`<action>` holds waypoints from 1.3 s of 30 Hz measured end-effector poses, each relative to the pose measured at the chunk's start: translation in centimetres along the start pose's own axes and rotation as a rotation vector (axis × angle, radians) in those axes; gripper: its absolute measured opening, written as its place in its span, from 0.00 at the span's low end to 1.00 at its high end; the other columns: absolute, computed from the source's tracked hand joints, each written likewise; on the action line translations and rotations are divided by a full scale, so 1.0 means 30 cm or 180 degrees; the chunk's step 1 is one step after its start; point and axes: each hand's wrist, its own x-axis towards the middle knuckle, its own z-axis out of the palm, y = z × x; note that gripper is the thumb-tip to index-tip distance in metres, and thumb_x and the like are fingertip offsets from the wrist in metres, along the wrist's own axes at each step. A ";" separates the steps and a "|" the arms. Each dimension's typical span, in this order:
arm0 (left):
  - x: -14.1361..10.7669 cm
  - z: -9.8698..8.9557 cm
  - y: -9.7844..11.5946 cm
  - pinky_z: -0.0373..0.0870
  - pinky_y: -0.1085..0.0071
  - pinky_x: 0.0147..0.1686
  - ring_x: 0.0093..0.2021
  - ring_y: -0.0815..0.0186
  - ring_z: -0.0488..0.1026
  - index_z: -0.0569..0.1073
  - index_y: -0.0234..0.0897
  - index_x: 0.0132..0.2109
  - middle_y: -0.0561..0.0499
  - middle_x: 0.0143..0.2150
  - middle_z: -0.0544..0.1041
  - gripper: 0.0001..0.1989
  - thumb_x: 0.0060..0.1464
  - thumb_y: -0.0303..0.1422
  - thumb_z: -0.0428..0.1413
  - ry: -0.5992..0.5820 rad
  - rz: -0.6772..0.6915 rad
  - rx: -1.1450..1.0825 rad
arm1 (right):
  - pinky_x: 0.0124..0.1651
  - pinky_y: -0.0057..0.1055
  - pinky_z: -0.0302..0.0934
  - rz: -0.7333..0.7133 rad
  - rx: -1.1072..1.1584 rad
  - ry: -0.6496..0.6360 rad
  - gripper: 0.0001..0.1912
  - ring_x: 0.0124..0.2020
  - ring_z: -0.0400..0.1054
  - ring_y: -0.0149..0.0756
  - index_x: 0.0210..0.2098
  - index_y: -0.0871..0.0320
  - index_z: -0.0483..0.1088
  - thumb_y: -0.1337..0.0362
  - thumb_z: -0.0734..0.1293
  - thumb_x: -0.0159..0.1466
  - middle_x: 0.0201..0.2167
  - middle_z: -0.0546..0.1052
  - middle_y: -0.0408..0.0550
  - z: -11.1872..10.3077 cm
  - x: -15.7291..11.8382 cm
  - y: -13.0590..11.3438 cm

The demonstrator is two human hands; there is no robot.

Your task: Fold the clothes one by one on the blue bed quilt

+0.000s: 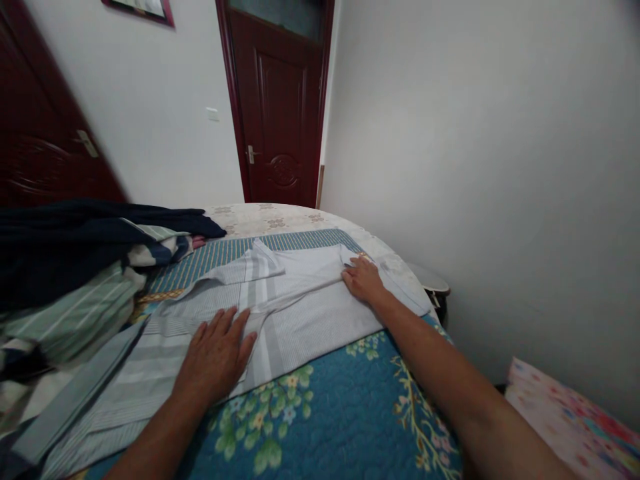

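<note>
A light grey and white striped shirt (315, 320) lies spread across the blue floral quilted cover, with its collar part (265, 263) toward the far side and some creases through the middle. My left hand (215, 353) rests palm down on the shirt's near left part, fingers stretched and a little apart. Farther off, at the shirt's right end, my right hand (365, 280) has its fingers bent together on the fabric by a raised fold. Its fingertips are partly hidden in that fold.
A heap of clothes, with a dark navy garment (75, 247) over a green striped one (85, 313), lies at the left. Behind the quilted cover (330, 413) shows a pale patterned cloth (280, 217). A wall stands at the right, near a small round stand (430, 280) and a pink floral item (565, 420).
</note>
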 end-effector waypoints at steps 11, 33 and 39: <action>-0.001 0.016 -0.011 0.56 0.41 0.72 0.76 0.41 0.60 0.70 0.37 0.72 0.38 0.75 0.67 0.32 0.70 0.46 0.44 0.0023 0.0006 -0.0075 | 0.67 0.55 0.59 0.1668 0.0093 0.0229 0.32 0.71 0.59 0.61 0.74 0.61 0.62 0.68 0.56 0.72 0.77 0.55 0.66 -0.044 0.208 0.281; 0.001 -0.032 0.043 0.46 0.37 0.75 0.79 0.43 0.52 0.62 0.31 0.77 0.34 0.79 0.58 0.37 0.72 0.50 0.41 -0.0383 -0.0639 0.0151 | 0.74 0.61 0.48 0.1021 0.0159 0.0992 0.27 0.72 0.59 0.54 0.67 0.64 0.69 0.64 0.55 0.73 0.71 0.68 0.64 0.060 -0.027 0.226; -0.011 -0.036 0.051 0.45 0.38 0.75 0.80 0.43 0.52 0.63 0.32 0.77 0.34 0.80 0.58 0.38 0.72 0.52 0.43 -0.0323 -0.0663 -0.0028 | 0.73 0.47 0.58 -0.0934 0.0878 0.0819 0.26 0.68 0.66 0.49 0.65 0.64 0.72 0.58 0.56 0.76 0.66 0.75 0.63 0.059 -0.121 -0.122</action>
